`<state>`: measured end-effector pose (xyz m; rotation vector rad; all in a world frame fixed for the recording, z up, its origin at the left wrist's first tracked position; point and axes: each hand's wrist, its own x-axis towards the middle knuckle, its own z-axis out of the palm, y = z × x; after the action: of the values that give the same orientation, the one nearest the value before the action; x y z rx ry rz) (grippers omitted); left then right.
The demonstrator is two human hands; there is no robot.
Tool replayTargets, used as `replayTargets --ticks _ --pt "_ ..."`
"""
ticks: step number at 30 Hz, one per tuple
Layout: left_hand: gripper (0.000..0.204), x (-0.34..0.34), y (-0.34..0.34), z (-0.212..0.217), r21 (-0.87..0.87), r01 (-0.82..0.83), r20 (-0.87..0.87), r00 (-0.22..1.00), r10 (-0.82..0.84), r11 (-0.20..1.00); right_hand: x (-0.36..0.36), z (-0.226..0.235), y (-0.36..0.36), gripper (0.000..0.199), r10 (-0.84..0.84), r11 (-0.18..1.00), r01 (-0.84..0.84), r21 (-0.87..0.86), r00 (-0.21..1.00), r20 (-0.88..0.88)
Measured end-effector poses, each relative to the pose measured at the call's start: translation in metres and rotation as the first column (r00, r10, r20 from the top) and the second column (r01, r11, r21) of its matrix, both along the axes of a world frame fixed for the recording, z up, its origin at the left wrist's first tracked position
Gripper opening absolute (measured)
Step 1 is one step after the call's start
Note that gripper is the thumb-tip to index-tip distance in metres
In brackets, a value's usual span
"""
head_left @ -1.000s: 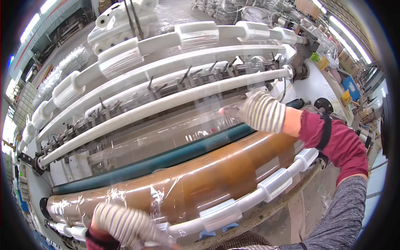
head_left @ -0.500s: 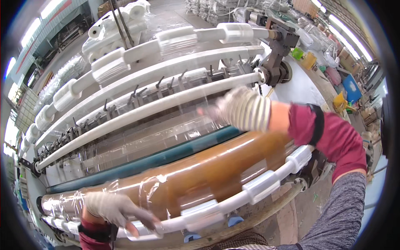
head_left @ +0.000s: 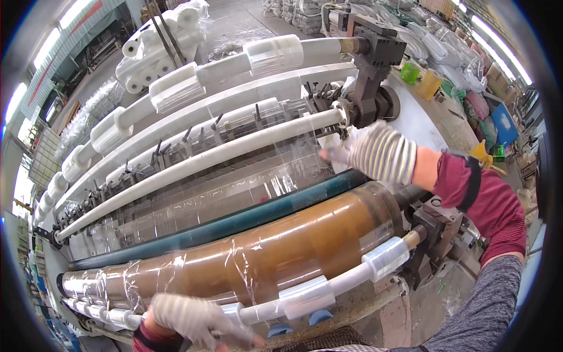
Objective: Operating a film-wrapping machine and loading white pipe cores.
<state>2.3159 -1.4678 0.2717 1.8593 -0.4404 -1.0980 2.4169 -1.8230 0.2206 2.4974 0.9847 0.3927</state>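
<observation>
My right hand (head_left: 381,154), in a striped knit glove with bare fingertips, hovers over the right end of a dark green roller (head_left: 264,212). Its fingers look drawn together, pointing left beside the edge of a clear plastic film (head_left: 298,144); whether they pinch the film is not clear. Low in the view my left hand (head_left: 196,320), gloved alike, stretches its fingers over a white shaft (head_left: 261,312) carrying small film rolls (head_left: 306,297). No object shows in it, though its fingertips are slightly blurred. Between the hands lies a large brown roller (head_left: 287,246) with wrinkled film on its left part.
Beyond the green roller run a white bar (head_left: 205,169), a row of black-levered holders (head_left: 187,138) and another shaft with film rolls (head_left: 176,88). A dark metal post (head_left: 369,82) stands at the right. Stacked film rolls (head_left: 158,50) and piled bags (head_left: 434,53) fill the background.
Both hands have moved rightward along the machine. The view has shifted too, so the rollers sit farther left and the brown roller's right end now shows.
</observation>
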Motion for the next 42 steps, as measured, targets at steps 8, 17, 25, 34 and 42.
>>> replayTargets --ticks 8,17,25,34,42 --pt "0.040 0.260 -0.067 -0.176 -0.698 0.000 0.241 0.941 0.236 0.716 0.115 0.023 0.110 0.036 0.158 0.956 -0.166 0.243 0.986 0.053" --pt "0.018 0.026 -0.126 -0.075 -0.153 0.462 0.529 0.785 -0.323 0.874 -0.013 0.038 -0.071 0.036 -0.419 0.906 0.419 -0.065 0.908 0.008" --pt "0.018 -0.199 -0.014 -0.054 -0.080 0.447 0.582 0.747 -0.322 0.891 -0.173 0.103 0.103 0.007 0.123 0.524 0.370 0.768 0.859 -0.497" --pt "0.033 -0.461 0.366 -0.050 0.256 -0.449 0.552 0.795 0.252 0.856 -0.350 0.055 0.489 0.014 0.608 0.379 0.304 0.874 0.630 -0.483" --pt "0.032 -0.555 0.565 -0.005 -0.047 -0.817 0.682 0.394 0.616 0.574 -0.408 0.037 0.792 0.010 0.771 0.407 0.537 0.739 0.231 -0.593"
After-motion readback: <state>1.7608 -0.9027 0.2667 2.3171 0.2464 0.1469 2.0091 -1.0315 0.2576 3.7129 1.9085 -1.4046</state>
